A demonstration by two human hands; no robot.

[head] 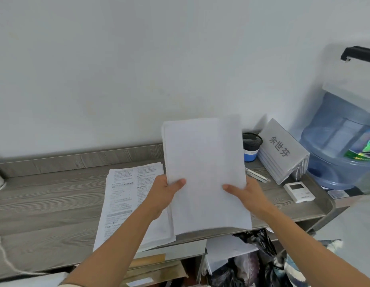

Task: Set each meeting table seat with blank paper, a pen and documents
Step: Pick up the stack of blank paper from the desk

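The left hand [162, 193] and right hand [246, 193] grip one blank paper stack [205, 172] above one printed pile [126, 193], perhaps two pens [256, 176] nearby.

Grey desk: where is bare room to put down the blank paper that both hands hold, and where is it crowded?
The widest bare patch of the desk lies left of the printed documents, between the back ledge and the white cord. The right end is crowded with pen cup, name plates, pens and white device.
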